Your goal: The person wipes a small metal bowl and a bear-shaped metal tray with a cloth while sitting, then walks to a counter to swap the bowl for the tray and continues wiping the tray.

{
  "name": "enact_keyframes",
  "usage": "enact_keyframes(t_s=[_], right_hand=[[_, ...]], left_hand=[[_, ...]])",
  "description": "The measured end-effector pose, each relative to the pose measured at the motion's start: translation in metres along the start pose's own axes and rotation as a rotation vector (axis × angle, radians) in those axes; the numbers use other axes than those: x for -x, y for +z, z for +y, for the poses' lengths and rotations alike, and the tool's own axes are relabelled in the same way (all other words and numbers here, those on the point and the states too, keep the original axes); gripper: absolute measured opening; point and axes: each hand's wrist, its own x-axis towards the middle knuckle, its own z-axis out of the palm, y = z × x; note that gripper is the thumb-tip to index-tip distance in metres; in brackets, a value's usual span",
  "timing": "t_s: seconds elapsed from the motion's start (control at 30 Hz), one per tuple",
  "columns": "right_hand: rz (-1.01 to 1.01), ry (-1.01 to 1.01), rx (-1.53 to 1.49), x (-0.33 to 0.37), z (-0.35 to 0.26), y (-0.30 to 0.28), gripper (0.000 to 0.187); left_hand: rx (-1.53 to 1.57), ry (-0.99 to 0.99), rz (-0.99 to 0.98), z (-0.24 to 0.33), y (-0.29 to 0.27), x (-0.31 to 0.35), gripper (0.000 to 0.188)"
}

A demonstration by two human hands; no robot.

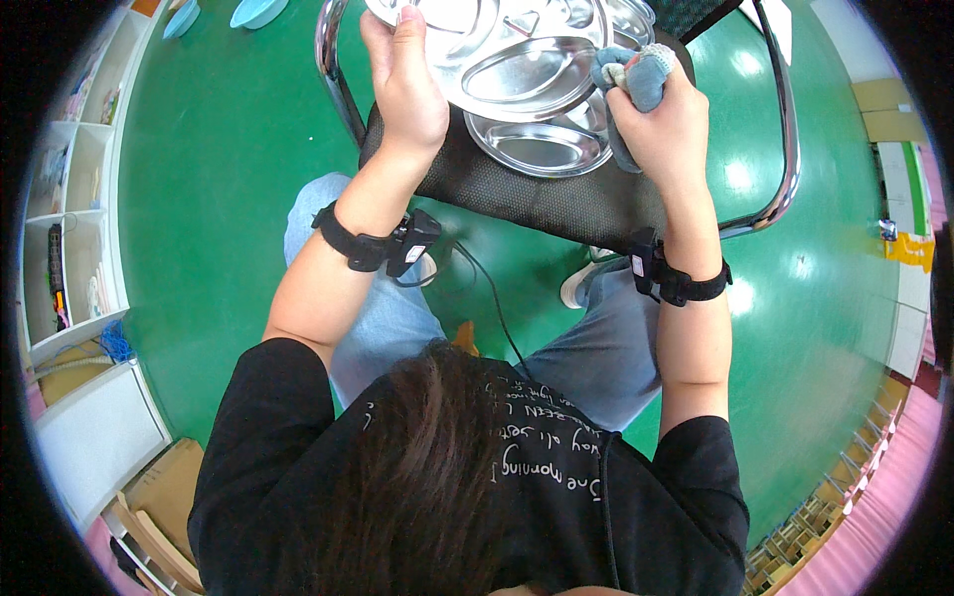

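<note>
A shiny round metal divided tray (477,97) is tilted over a black chair seat (556,202). My left hand (409,84) grips its left rim, thumb on the upper side and the other fingers mostly hidden. My right hand (668,124) is closed around a bunched grey-blue cloth (651,77), right at the tray's right edge. Whether the cloth presses on the metal I cannot tell. Under the held tray, another metal divided tray (542,149) rests on the seat. More metal rims (633,22) show behind, cut off by the top of the picture.
Chrome armrests (790,149) curve along the chair's sides. A black cable (494,293) hangs between my knees. Light blue basins (256,12) lie on the green floor at the far left. White shelves (94,169) line the left, and cardboard boxes (884,109) stand at the right.
</note>
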Motion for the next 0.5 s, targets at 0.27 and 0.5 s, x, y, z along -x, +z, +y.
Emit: enact_keyframes(t_s=[0.27,0.5], right_hand=[[-0.147,-0.115,-0.05,0.007,-0.013,0.009,0.036],[-0.204,-0.13,-0.034,0.014,-0.025,0.016,0.035]], left_hand=[[-0.054,0.051,-0.02,-0.006,0.0,0.002,0.039],[0.184,-0.022,-0.076,-0.002,0.011,0.009,0.04]])
